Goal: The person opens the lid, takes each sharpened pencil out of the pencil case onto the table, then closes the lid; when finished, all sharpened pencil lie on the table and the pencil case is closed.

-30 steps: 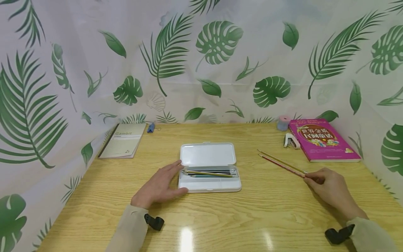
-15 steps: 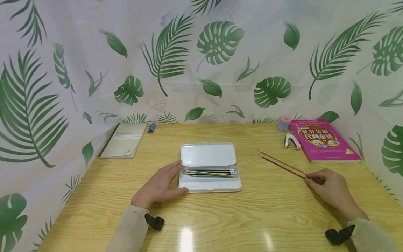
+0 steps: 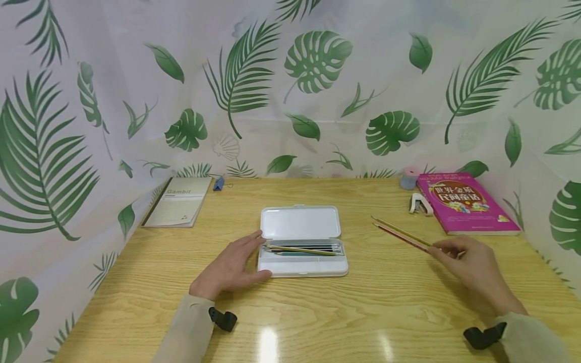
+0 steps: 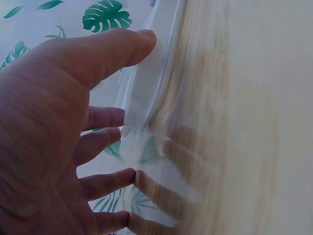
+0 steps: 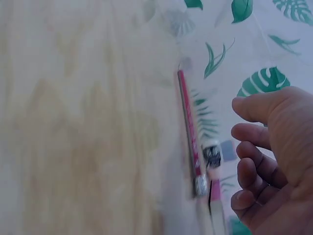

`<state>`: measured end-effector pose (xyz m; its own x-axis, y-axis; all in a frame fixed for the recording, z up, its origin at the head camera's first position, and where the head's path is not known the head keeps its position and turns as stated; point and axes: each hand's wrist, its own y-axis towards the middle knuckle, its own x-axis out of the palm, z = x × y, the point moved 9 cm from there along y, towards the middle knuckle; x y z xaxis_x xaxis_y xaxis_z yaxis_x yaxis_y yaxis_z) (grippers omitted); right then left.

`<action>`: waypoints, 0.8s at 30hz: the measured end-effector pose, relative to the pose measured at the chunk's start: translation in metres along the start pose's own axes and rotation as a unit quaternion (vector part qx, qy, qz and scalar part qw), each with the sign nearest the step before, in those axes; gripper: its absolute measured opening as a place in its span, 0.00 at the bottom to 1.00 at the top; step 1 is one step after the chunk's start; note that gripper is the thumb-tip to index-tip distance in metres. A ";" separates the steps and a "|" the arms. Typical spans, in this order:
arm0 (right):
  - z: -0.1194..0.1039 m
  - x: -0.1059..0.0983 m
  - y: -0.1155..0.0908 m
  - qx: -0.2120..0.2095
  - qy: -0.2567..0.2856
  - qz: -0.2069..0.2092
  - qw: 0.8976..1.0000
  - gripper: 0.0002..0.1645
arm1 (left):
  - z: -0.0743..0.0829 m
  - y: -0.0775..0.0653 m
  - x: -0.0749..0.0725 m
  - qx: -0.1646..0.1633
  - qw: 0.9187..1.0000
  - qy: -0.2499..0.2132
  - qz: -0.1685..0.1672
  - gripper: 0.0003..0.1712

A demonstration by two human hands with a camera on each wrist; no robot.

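A white pencil case (image 3: 302,267) lies with its lid up at mid-table, several pencils (image 3: 301,249) in its back compartment. Along the case's left end rests my left hand (image 3: 229,269), thumb at the front corner and index finger near the hinge. In the left wrist view its fingers (image 4: 105,188) are spread and fairly straight. A yellow pencil (image 3: 399,229) and a red pencil (image 3: 399,237) lie side by side on the table. My right hand (image 3: 472,264) is over their near ends. The right wrist view shows its loosely curled fingers (image 5: 252,134) apart from the red pencil (image 5: 190,122).
At the back right stand a magenta book (image 3: 467,201), a small pink-and-white stapler (image 3: 420,203) and a pink-and-blue cylinder (image 3: 408,178). A notebook (image 3: 177,201) and a blue binder clip (image 3: 218,183) lie at the back left. A leaf-patterned curtain (image 3: 290,101) encloses the table.
My right hand has shifted slightly left along the two pencils, covering more of their near ends. The pencils' tips have stayed in place. The left hand and the case have not moved.
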<state>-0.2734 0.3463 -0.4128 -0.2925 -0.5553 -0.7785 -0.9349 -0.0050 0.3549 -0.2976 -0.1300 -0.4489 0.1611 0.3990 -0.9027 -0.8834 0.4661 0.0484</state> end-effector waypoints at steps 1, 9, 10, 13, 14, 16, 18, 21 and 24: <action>-0.005 0.001 0.002 -0.006 0.011 0.002 1.000 0.12 | 0.000 0.000 0.000 0.001 1.000 0.001 0.001 0.50; -0.050 0.017 0.009 -0.051 0.094 0.006 0.994 0.05 | 0.000 0.001 -0.001 0.005 1.000 -0.002 0.000 0.50; -0.058 0.021 0.010 -0.058 0.104 0.005 0.993 0.04 | 0.000 0.001 -0.001 0.006 1.000 -0.001 0.000 0.50; -0.077 0.030 0.014 -0.077 0.134 0.001 0.988 0.03 | -0.001 -0.001 -0.001 0.008 1.000 -0.002 0.001 0.49; -0.083 0.033 0.016 -0.082 0.143 -0.002 0.986 0.03 | -0.001 -0.001 -0.001 0.008 1.000 -0.003 0.002 0.49; -0.092 0.039 0.020 -0.088 0.154 -0.006 0.984 0.03 | -0.001 -0.001 -0.001 0.010 1.000 -0.005 0.003 0.49; -0.100 0.044 0.024 -0.091 0.161 -0.011 0.983 0.03 | -0.001 -0.001 -0.001 0.011 1.000 -0.007 0.003 0.49; -0.109 0.051 0.029 -0.094 0.165 -0.016 0.982 0.04 | 0.000 -0.001 -0.002 0.014 1.000 -0.008 0.004 0.49; -0.117 0.057 0.034 -0.100 0.170 -0.019 0.980 0.04 | 0.000 -0.001 -0.003 0.016 1.000 -0.010 0.004 0.49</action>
<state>-0.2985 0.2176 -0.3844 -0.1419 -0.7959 -0.5885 -0.8759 -0.1760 0.4492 -0.2975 -0.1319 -0.4463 0.1630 0.4194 -0.8931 -0.8706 0.4870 0.0698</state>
